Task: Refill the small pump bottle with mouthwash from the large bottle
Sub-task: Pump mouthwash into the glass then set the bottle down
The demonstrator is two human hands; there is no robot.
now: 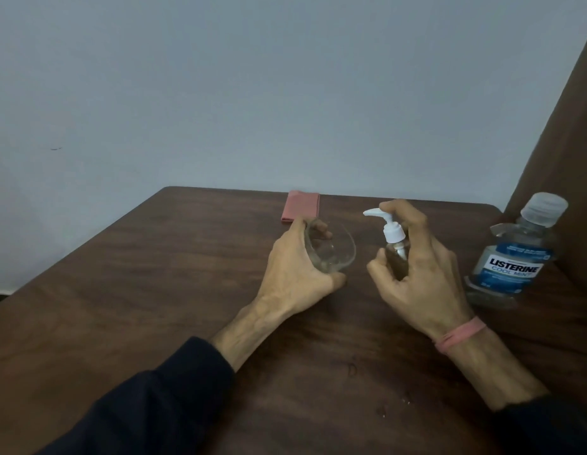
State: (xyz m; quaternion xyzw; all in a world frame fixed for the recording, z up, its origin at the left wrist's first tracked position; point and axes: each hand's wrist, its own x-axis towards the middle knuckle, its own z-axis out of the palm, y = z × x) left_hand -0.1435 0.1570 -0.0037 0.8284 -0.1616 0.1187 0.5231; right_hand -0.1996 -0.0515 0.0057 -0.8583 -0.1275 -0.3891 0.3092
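The small clear pump bottle (396, 254) with a white pump head stands near the table's middle, its nozzle pointing left. My right hand (420, 274) wraps around its body, and the index finger curls over the back of the pump. To its left, a clear glass (331, 251) is tilted toward the bottle, with my left hand (293, 274) gripping it from the left side. The large Listerine Cool Mint bottle (512, 257) stands capped at the right, apart from both hands.
A folded pink cloth (301, 206) lies at the far edge of the dark wooden table (154, 307). A brown surface (571, 159) rises behind the large bottle at right. A few droplets (394, 405) sit on the table near me.
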